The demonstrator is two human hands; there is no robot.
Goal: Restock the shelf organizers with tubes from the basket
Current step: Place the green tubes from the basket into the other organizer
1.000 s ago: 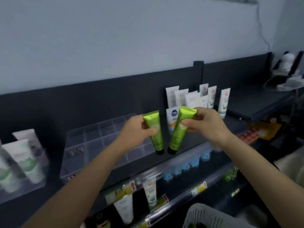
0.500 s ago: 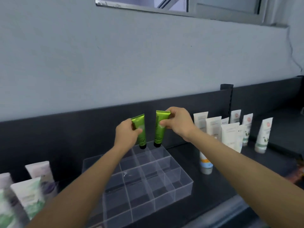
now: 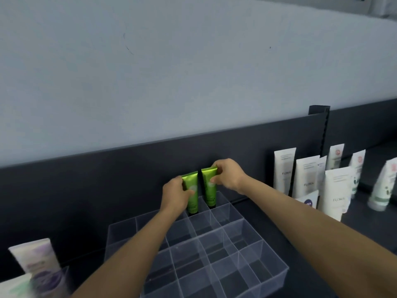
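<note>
Gripping one green tube each, both hands work at the back row of a clear organizer (image 3: 253,274) on a dark shelf (image 3: 300,237). The left hand (image 3: 175,195) has its fingers (image 3: 189,192) curled round the left green tube (image 3: 192,188) at mid-height. The right hand (image 3: 228,176) pinches the right green tube (image 3: 209,189) near its flat crimped top. Both tubes stand upright, black caps down, in neighbouring back-row compartments, just beside each other and close to the dark back panel (image 3: 107,179).

Dark lettering runs lengthwise along the right green tube, too blurred to read. Right of the organizer stands a cluster of white tubes (image 3: 307,177) with small grey lettering that looks like "FLORA"; a shorter tube (image 3: 310,202) among them carries a round blue logo whose letters cannot be made out. Farther right, slimmer tubes (image 3: 336,157) bear round red marks. At the lower left stands a white tube with purple print (image 3: 37,260), blurred.

Behind the shelf rises a pale grey-blue wall (image 3: 193,72), and a slotted dark post (image 3: 319,110) stands up from the back panel.
</note>
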